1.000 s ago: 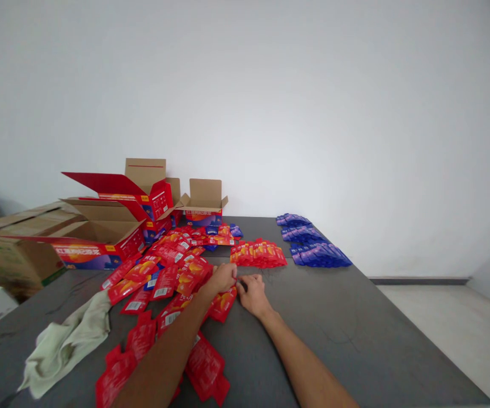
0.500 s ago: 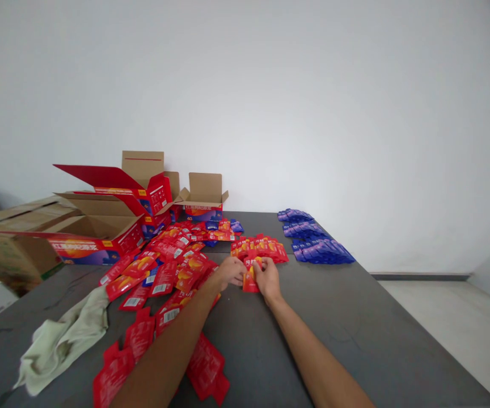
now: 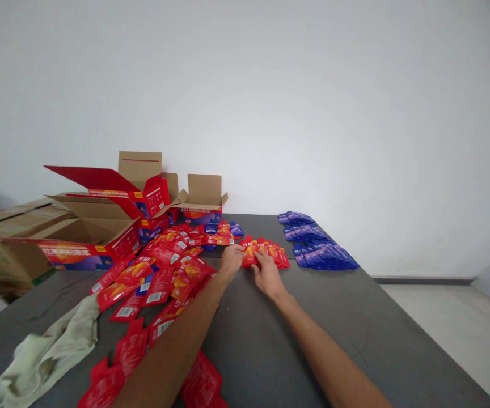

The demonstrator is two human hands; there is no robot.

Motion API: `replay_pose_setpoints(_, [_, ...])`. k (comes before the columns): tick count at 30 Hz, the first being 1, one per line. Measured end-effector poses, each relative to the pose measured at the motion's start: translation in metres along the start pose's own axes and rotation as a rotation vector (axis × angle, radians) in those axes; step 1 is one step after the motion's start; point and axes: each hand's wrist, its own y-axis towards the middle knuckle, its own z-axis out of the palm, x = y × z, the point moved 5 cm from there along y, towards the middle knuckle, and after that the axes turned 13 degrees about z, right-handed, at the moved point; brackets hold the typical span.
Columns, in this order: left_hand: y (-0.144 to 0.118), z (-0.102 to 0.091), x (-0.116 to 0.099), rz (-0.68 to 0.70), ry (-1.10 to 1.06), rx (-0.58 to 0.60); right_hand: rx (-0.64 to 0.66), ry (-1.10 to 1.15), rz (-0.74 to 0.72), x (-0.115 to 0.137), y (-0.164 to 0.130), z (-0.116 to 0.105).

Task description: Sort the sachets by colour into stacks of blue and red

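Note:
Both my hands reach across a dark grey table (image 3: 355, 328) to a neat row of red sachets (image 3: 273, 253). My left hand (image 3: 231, 259) and my right hand (image 3: 266, 272) together hold one red sachet (image 3: 250, 255) at the near left end of that row. A loose pile of red sachets (image 3: 164, 266) spreads out to the left of my left arm. Blue sachets (image 3: 317, 243) lie in tidy rows further right.
Open red and brown cardboard boxes (image 3: 96, 226) stand at the table's back left, with a smaller open box (image 3: 203, 198) behind the pile. A pale cloth (image 3: 45, 357) lies crumpled at the near left. More red sachets (image 3: 198, 379) sit under my left forearm. The floor (image 3: 461, 334) shows on the right.
My hands picked a red sachet from the pile's edge and carried it away from me to the near end of the sorted red row.

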Motion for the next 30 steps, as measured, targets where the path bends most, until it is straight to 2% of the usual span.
replay_pose_setpoints(5, [0.005,0.015,-0.01,0.116,0.13,0.139,-0.012,-0.168,0.057,-0.001,0.024,0.003])
replay_pose_setpoints(8, [0.001,0.024,-0.011,0.16,0.383,0.256,-0.016,-0.23,0.122,-0.006,0.028,0.007])
replay_pose_setpoints(12, [-0.006,0.036,-0.004,0.201,0.663,0.368,0.0,-0.25,0.12,-0.009,0.027,0.012])
replay_pose_setpoints(17, [-0.012,0.044,0.002,0.27,0.748,0.383,-0.003,-0.255,0.114,-0.013,0.025,0.015])
replay_pose_setpoints(30, [-0.019,0.041,0.007,0.217,0.774,0.405,-0.019,-0.263,0.118,-0.017,0.018,0.014])
